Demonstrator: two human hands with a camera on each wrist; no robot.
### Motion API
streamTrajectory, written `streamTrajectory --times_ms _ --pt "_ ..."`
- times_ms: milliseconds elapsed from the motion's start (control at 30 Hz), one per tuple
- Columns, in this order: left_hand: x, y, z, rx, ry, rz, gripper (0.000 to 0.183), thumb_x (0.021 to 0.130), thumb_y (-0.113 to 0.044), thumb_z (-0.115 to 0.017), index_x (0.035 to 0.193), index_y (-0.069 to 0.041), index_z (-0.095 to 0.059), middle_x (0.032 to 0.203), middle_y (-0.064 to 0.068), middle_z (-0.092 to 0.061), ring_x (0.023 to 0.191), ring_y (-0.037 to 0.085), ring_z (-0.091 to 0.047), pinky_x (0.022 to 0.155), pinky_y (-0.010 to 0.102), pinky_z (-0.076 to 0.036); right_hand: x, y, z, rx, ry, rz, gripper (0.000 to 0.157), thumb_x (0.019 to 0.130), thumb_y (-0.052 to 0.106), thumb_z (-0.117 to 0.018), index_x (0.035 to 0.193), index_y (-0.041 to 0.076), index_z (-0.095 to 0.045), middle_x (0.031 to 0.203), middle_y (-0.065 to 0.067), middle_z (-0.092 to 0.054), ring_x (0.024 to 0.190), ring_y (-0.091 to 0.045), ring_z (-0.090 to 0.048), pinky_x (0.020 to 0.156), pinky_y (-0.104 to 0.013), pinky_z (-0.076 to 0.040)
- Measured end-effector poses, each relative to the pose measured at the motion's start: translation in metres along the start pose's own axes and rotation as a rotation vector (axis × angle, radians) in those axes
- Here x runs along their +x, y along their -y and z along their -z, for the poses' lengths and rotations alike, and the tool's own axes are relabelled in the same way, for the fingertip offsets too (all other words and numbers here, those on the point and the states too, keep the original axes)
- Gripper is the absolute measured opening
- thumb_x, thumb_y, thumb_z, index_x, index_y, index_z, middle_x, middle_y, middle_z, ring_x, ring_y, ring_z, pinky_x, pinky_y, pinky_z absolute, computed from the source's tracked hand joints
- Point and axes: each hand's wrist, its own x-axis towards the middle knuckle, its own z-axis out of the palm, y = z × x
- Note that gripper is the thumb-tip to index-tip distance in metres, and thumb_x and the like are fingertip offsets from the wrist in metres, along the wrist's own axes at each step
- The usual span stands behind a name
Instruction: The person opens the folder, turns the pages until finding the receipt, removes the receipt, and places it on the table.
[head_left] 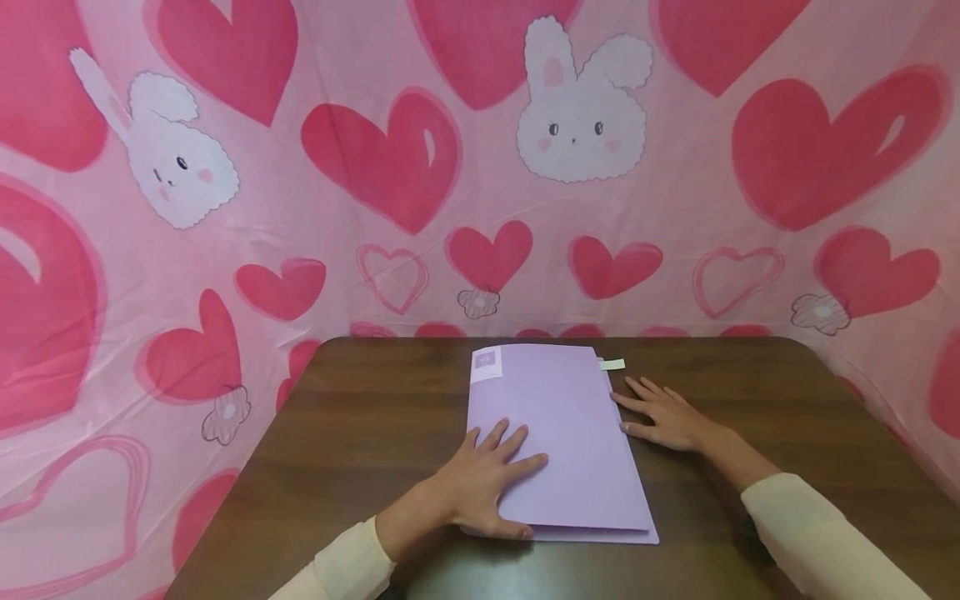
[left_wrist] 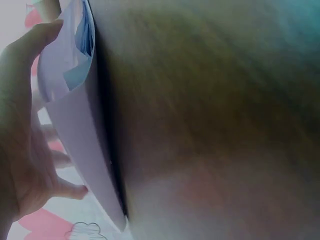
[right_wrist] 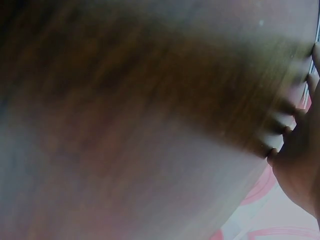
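Note:
A closed lilac folder (head_left: 562, 433) lies on the wooden table, a white label (head_left: 487, 364) at its top left corner and a pale green tab (head_left: 612, 364) sticking out at its upper right. My left hand (head_left: 487, 483) rests spread on the folder's lower left, thumb at the bottom edge. In the left wrist view, papers (left_wrist: 85, 37) show inside the folder (left_wrist: 82, 135), beside the left hand (left_wrist: 25, 150). My right hand (head_left: 663, 417) lies with fingers spread on the table, fingertips at the folder's right edge. The right wrist view catches only part of the right hand (right_wrist: 297, 155).
The brown wooden table (head_left: 360, 417) has rounded far corners. Behind and beside it hangs a pink cloth (head_left: 420, 50) printed with hearts and rabbits.

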Motion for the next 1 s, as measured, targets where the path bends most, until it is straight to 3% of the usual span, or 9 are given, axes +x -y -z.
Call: streamTrajectory --times_ms 200,400,667,1000 --pt "0.001 0.001 -0.001 -0.013 -0.038 -0.013 0.087 0.08 -0.079 -0.056 0.156 -0.043 -0.035 0.169 0.005 -0.031 0.157 0.038 -0.028 0.115 0.069 -0.034 -0.001 -0.001 -0.001 0.004 0.008 -0.004 0.066 0.095 0.053 -0.058 0.15 0.016 -0.051 0.162 -0.027 -0.036 0.15 -0.057 -0.024 0.115 -0.079 -0.017" --pt "0.003 0.002 -0.002 -0.038 -0.027 -0.003 0.084 0.083 -0.076 -0.055 0.157 -0.042 -0.035 0.17 0.005 -0.029 0.158 0.037 -0.025 0.117 0.07 -0.031 0.001 -0.002 -0.001 0.036 0.019 -0.024 0.067 0.095 0.053 -0.059 0.151 0.016 -0.05 0.162 -0.028 -0.034 0.15 -0.058 -0.022 0.115 -0.079 -0.015" --pt "0.008 0.003 -0.003 -0.077 -0.051 -0.006 0.074 0.091 -0.065 -0.05 0.159 -0.04 -0.032 0.17 0.008 -0.029 0.157 0.038 -0.026 0.115 0.07 -0.034 0.01 -0.014 -0.003 0.126 0.005 -0.048 0.063 0.098 0.045 -0.059 0.148 0.008 -0.052 0.164 -0.03 -0.029 0.151 -0.057 -0.017 0.116 -0.078 -0.01" --pt "0.016 0.0 0.002 -0.109 -0.161 0.017 0.067 0.1 -0.048 -0.045 0.162 -0.032 -0.025 0.168 0.015 -0.031 0.154 0.043 -0.032 0.112 0.069 -0.04 0.021 -0.017 0.001 0.188 -0.028 -0.015 0.05 0.098 0.029 -0.061 0.141 0.004 -0.059 0.161 -0.032 -0.032 0.149 -0.061 -0.02 0.112 -0.082 -0.012"
